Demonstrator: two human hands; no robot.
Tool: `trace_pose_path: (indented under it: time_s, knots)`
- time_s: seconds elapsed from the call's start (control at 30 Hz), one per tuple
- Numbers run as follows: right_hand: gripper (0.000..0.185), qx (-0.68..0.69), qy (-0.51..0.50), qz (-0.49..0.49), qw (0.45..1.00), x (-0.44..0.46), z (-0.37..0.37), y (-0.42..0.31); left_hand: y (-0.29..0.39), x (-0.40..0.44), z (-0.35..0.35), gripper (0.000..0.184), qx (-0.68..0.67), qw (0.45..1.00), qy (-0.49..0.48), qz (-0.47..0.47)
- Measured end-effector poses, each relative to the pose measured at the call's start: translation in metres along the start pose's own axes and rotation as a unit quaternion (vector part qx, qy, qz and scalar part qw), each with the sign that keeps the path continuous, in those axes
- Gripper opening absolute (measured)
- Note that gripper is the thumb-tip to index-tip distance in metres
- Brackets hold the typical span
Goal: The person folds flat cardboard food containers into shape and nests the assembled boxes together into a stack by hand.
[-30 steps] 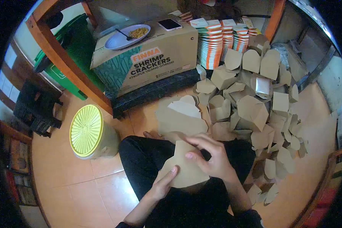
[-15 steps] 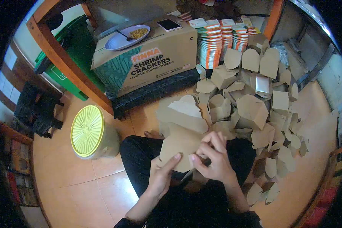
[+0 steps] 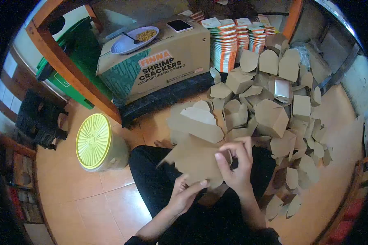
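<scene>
One yellow-lidded tub [image 3: 117, 154], left of my frame, well apart from the work. Upper centre, a printed carton [image 3: 171, 77] carries a plate [image 3: 120, 47] and a phone [image 3: 179, 25]; I read neither as part of the job.

Centre, lower down: left hand [image 3: 186, 196] has the near edge of a brown card [image 3: 194, 153], thumb on the edge, other fingers partly hidden. That card is the piece in work, held above the lap, slightly motion-blurred. Its body looks broad and flat to me, no box shape yet, so I'd call this one early. Just beyond it, on the floor [image 3: 86, 204], lie flat sheets [image 3: 192, 124], one showing a pale face. My guess: those are what's left; can't count them.

Right of centre: right hand [image 3: 237, 163] grips the card's right edge between thumb and curled fingers. Both hands loaded, nothing released.

Upper right of centre: orange-and-white stacks [image 3: 224, 51], neither hand on them. Right side: big heap of shaped boxes [image 3: 272, 116], many with rounded flaps standing open. I'd judge those done to this stage, far outnumbering the visible flats.
</scene>
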State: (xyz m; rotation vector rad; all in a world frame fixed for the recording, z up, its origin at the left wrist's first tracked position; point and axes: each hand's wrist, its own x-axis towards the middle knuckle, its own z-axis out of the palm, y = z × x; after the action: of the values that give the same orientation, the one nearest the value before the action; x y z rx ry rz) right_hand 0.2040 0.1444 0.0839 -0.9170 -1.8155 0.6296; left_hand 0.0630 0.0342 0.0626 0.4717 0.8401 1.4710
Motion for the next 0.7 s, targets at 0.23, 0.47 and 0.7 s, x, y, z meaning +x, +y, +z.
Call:
trace_pose_path:
  time_s: [0.23, 0.47, 0.7]
  knots:
    - [0.026, 0.077, -0.101, 0.063, 0.990, -0.012, 0.011, 0.011, -0.015, -0.007, -0.018, 0.034, 0.049, 0.996, -0.010, -0.078]
    - [0.036, 0.053, -0.209, 0.015, 0.976, -0.011, 0.012, 0.001, -0.032, -0.016, -0.018, 0.052, 0.013, 0.997, 0.008, -0.076]
    - [0.039, 0.140, -0.169, 0.014, 0.976, -0.009, 0.000, 0.010, -0.012, -0.008, -0.007, 0.054, -0.082, 0.992, 0.042, -0.082]
